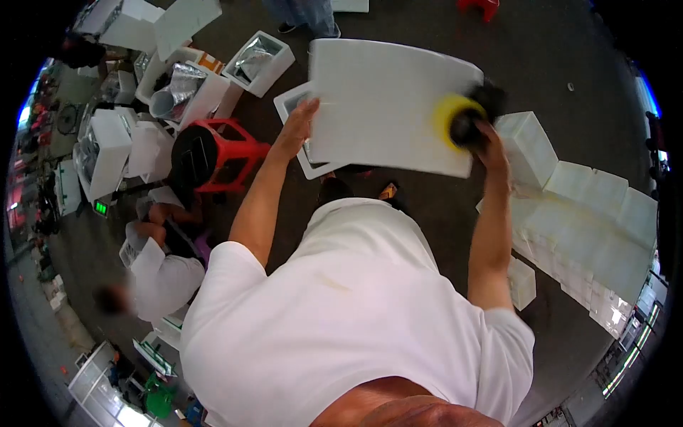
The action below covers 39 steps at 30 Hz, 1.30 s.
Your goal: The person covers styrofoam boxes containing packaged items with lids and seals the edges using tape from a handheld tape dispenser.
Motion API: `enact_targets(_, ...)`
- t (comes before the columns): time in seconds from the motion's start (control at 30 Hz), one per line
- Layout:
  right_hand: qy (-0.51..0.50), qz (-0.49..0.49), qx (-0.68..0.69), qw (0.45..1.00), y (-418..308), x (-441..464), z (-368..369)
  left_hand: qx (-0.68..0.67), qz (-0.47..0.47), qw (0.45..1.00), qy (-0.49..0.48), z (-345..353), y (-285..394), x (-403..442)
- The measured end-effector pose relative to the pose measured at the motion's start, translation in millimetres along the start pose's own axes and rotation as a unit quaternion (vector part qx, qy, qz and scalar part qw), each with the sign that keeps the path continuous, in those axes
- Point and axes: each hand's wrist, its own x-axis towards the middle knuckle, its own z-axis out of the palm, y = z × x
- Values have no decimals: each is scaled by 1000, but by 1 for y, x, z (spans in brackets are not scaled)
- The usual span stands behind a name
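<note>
A large white foam lid (388, 107) is held up in front of me, tilted, above an open white foam box (313, 169). My left hand (299, 128) grips the lid's left edge, with the fingers partly behind it. At the lid's right side my right hand (489, 146) is wrapped round a black tape dispenser (466, 127) with a yellow roll of tape (446, 121). The dispenser is blurred and overlaps the lid's right part.
A red stool (231, 156) with a black seat stands at the left, near open foam boxes with silver foil liners (186, 82). Stacked white foam boxes (583, 213) are at the right. A person in white (167, 277) sits lower left; another person's legs (306, 13) show at the top.
</note>
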Motion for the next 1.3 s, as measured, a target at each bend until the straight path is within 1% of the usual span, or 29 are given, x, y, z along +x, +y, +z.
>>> enact_targets(0.03,-63,-8,-69,996,-8,11,52,0,-1,1000,1,-2,-4,-3)
enact_targets(0.07,-124,-25,-136,983,-17,22,105,42,4,994,98,-9,-11,-5)
enact_targets(0.1,-114,-9,-187,976,-9,40,121,84,10,977,193,-19,-18,-6)
enact_targets(0.13,-101,8,-236,966,3,64,129,88,9,978,191,-31,-27,-10)
enact_targets(0.2,-124,50,-244,960,32,93,130,67,80,964,245,-49,-47,-16)
enact_targets(0.23,-164,19,-256,952,43,96,127,65,79,966,239,-52,-53,-20)
enact_targets(0.27,-100,28,-342,934,56,96,122,58,69,964,250,-55,-60,-26)
enact_targets(0.33,-143,49,-333,931,66,79,122,48,58,961,265,-67,-82,-31)
enact_targets(0.4,-120,68,-310,941,74,70,120,282,46,906,310,-83,-106,-34)
enact_targets(0.43,-98,84,-285,950,83,74,115,236,30,918,318,-78,-114,-37)
enact_targets(0.47,-97,83,-284,950,89,81,112,237,31,918,317,-70,-123,-36)
enact_targets(0.53,-60,40,-253,965,110,112,91,161,48,907,387,-45,-134,-32)
enact_targets(0.57,-47,47,-260,963,111,117,86,163,87,911,368,-40,-137,-28)
enact_targets(0.6,-34,53,-266,962,111,118,83,163,84,913,365,-40,-138,-25)
enact_targets(0.7,-32,98,-222,969,118,106,80,178,94,927,317,-57,-135,-16)
enact_targets(0.77,-54,116,-206,970,116,84,75,308,122,889,317,-68,-139,-8)
enact_targets(0.8,-79,127,-200,968,116,70,73,304,123,889,319,-65,-135,-10)
enact_targets(0.87,10,129,-224,966,126,50,75,427,-15,837,342,-52,-112,-19)
enact_targets(0.9,34,113,-213,970,132,47,80,426,-19,836,345,-48,-102,-20)
enact_targets(0.97,78,85,-170,979,133,40,98,487,-128,797,333,-45,-87,-18)
enact_targets(1.0,99,73,-137,983,134,42,106,490,-129,796,332,-50,-89,-13)
enact_targets(1.07,101,86,-142,981,132,40,112,475,-35,795,375,-49,-97,-5)
enact_targets(1.1,102,98,-149,979,129,42,111,435,-32,821,369,-39,-85,-9)
enact_targets(1.13,101,104,-153,978,128,53,105,436,-25,822,366,-46,-94,-5)
enact_targets(1.17,55,103,-194,974,127,61,95,494,80,767,402,-49,-109,-2)
enact_targets(1.2,56,100,-187,976,128,63,94,546,182,697,429,-46,-108,-4)
enact_targets(1.23,34,90,-180,979,129,65,94,589,208,683,378,-48,-103,-4)
enact_targets(1.27,12,80,-174,981,130,67,91,593,218,681,371,-47,-99,-1)
enact_targets(1.3,-12,77,-148,986,135,73,80,657,281,652,252,-36,-96,0)
